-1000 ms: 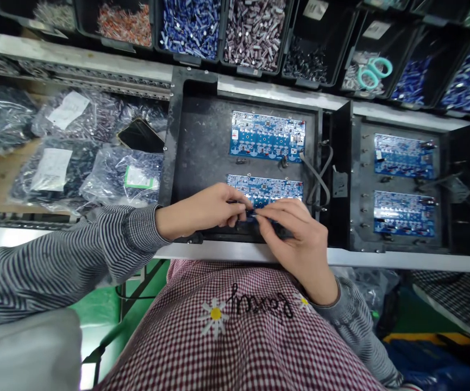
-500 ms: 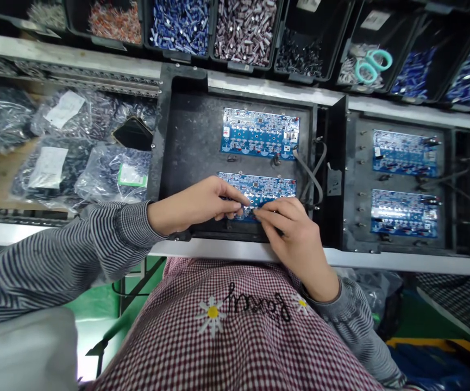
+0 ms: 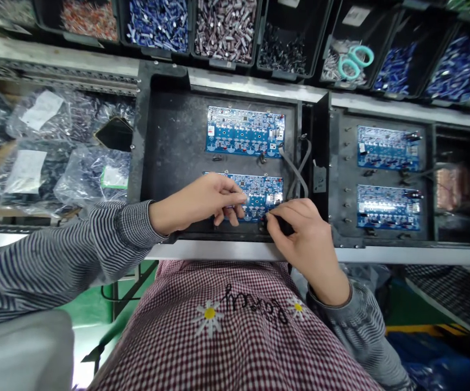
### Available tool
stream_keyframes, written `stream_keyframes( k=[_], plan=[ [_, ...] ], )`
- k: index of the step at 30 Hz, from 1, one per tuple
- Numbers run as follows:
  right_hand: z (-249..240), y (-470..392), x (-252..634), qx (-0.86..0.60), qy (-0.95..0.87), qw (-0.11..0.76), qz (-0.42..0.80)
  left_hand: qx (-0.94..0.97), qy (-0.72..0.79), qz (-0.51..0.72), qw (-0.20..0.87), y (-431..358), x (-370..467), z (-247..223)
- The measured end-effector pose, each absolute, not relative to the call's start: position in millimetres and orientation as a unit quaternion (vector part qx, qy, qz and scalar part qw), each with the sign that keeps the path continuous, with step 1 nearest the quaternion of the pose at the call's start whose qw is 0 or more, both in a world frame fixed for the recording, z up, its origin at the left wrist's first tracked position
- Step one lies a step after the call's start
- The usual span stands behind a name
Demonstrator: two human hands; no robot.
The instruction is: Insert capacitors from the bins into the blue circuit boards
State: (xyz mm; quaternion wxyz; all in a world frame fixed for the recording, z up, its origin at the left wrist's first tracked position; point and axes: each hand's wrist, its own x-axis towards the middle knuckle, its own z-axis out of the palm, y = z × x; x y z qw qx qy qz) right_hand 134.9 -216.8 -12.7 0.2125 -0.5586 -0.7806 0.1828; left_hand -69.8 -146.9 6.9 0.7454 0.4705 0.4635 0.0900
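Observation:
Two blue circuit boards lie in the dark tray in front of me, a far board (image 3: 245, 130) and a near board (image 3: 263, 190). My left hand (image 3: 208, 203) is over the left part of the near board, its fingers curled and drawn together. Anything between its fingertips is too small to make out. At the board's lower right edge, my right hand (image 3: 306, 233) has thumb and forefinger pinched; whatever they hold is hidden. The hands are apart, with part of the board showing between them.
Bins of small components (image 3: 157, 24) line the back, and turquoise-handled scissors (image 3: 355, 62) lie in one. Bagged parts (image 3: 26, 168) are at left. A grey ribbon cable (image 3: 295, 171) crosses beside the boards. A second tray (image 3: 343, 179) at right holds two more boards (image 3: 387, 206).
My right hand has moved right along the near board, away from my left hand, which stays over the board. The view has shifted, and a pinkish bundle now shows at far right.

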Motion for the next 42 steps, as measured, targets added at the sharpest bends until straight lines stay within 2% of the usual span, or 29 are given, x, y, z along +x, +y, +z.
stream_keyframes(
  k=[7,17,21,24,27,31,36,42],
  plan=[
    [-11.6,-214.2,130.9,-0.55,-0.784,0.201,0.205,0.454,0.447,0.119,0.761,-146.2,-79.1,-5.0],
    [1.6,-209.7,125.4,-0.549,-0.782,0.204,0.212,0.415,0.404,0.099,0.809,-140.0,-89.7,-12.1],
    [16.6,-185.4,105.9,-0.502,-0.803,0.24,0.213,0.338,0.373,0.099,0.858,-131.7,-91.4,-7.0],
    [21.3,-147.8,91.6,-0.459,-0.833,0.228,0.206,0.281,0.377,0.156,0.869,-122.2,-97.3,-3.5],
    [14.9,-104.5,81.6,-0.449,-0.852,0.204,0.176,0.258,0.415,0.182,0.853,-111.5,-108.9,-2.4],
    [-3.4,-67.7,72.9,-0.437,-0.868,0.153,0.181,0.274,0.454,0.154,0.833,-100.2,-125.0,-3.2],
    [-13.5,-62.1,70.5,-0.44,-0.863,0.149,0.198,0.269,0.47,0.195,0.818,-91.1,-129.6,-6.2],
    [-13.7,-62.5,70.9,-0.439,-0.858,0.148,0.224,0.146,0.461,0.195,0.853,-84.1,-124.1,-8.1]
  ],
)
